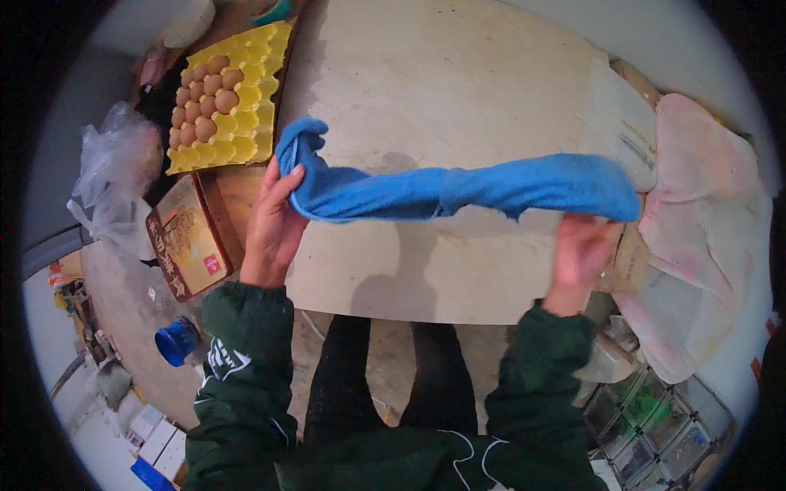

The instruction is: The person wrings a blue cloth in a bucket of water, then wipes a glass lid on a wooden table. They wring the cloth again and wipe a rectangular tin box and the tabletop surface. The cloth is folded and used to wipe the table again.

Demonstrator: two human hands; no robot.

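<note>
A long blue cloth (448, 190), bunched into a narrow strip, stretches sideways above the pale tabletop (479, 80). My left hand (276, 215) grips its left end, with the thumb on top and a curled flap of fabric standing above the fingers. At the other end, my right hand (583, 251) holds the lower edge; it is blurred, and the cloth partly hides its fingers. The strip sags slightly between both hands, and it looks pinched together near its middle.
Left of the tabletop stand a yellow egg tray (252, 116) with several brown eggs (209, 86) and a printed box (190, 236). A clear plastic bag (116, 172) lies beyond them. A blue container (177, 341) is on the floor. Pinkish fabric (700, 227) drapes at right, above a crate (651, 423).
</note>
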